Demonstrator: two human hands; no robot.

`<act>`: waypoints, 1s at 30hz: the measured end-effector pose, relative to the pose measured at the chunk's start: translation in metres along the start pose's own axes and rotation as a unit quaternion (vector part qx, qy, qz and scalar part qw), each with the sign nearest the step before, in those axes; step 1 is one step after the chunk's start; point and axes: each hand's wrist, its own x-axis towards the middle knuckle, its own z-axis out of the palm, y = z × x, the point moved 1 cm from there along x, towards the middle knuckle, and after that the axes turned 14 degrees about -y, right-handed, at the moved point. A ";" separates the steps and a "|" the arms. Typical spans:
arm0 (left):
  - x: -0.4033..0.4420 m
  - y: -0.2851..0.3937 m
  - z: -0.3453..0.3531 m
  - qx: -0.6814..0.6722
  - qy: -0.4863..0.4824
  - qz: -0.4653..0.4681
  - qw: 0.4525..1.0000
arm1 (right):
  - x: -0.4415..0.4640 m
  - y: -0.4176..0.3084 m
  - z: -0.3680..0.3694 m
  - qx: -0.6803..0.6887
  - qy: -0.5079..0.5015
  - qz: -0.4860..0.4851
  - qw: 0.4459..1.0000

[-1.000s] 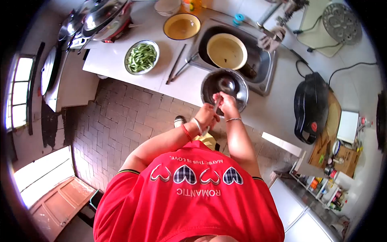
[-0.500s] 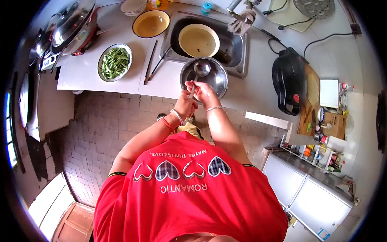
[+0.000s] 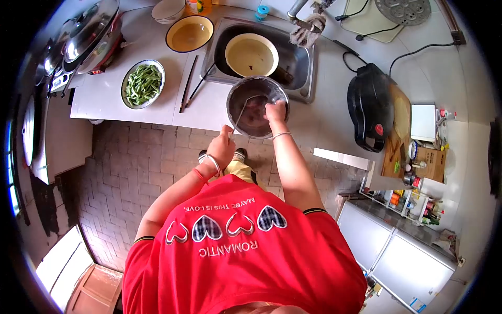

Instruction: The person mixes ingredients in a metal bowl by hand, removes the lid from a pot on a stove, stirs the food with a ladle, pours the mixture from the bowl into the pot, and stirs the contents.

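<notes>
A deep metal mixing bowl stands at the counter's front edge, beside the sink. Inside it the inner wall shows pinkish reflections. My left hand, just outside the near left rim, is closed around the end of a ladle. The ladle's thin handle slants over the rim into the bowl; its head is hard to make out. Over the bowl's right side is my right hand, fingers curled. Whatever those fingers hold, if anything, is hidden. The forearm crosses the near right rim.
In the metal sink sits a cream basin of cloudy liquid. A yellowish basin, chopsticks and a plate of cut green vegetables stand left. A black electric appliance and wooden board are at right.
My hands, together on the ladle's handle before, are now apart. The right moved forward over the bowl; the left drew left with the ladle, which now slants across the bowl.
</notes>
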 end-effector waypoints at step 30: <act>-0.027 0.005 0.023 0.299 0.020 0.088 0.950 | -0.050 -0.012 0.003 -0.376 -0.105 -0.377 0.840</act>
